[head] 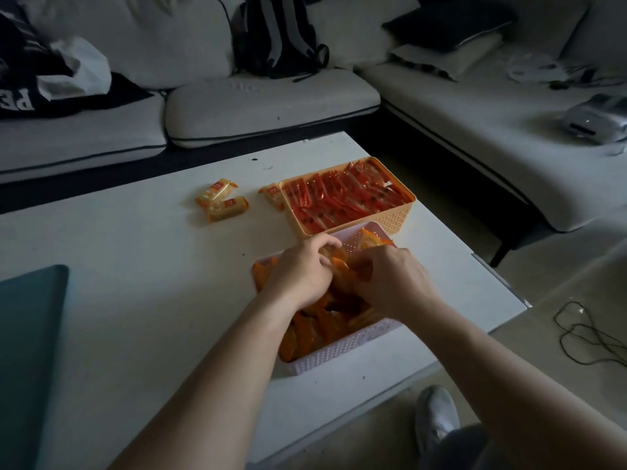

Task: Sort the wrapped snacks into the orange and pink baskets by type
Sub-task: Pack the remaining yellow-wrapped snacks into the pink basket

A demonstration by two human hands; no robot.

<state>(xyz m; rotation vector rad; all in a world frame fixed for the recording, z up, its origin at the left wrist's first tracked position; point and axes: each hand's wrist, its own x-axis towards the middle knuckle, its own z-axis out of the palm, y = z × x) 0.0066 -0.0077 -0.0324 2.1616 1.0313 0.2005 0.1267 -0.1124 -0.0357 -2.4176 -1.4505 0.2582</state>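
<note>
The pink basket (pixel 342 351) sits near the table's front right and holds several orange-and-yellow wrapped snacks. Both my hands are inside it. My left hand (pixel 298 269) and my right hand (pixel 390 283) have their fingers closed on the orange-and-yellow snacks (pixel 339 266) near the basket's far end. Behind it, the orange basket (pixel 393 217) is full of red wrapped snacks (pixel 342 201) laid in rows. Two yellow wrapped snacks (pixel 220 200) lie loose on the table to the left, and one more (pixel 273 195) rests against the orange basket's left wall.
The white table (pixel 135 266) carries a teal flat object (pixel 27 351) at its left edge. Grey sofas wrap around behind and to the right. A backpack (pixel 278 35) leans on the sofa. A black cable (pixel 590 334) lies on the floor at right, and my shoe (pixel 434 415) shows below.
</note>
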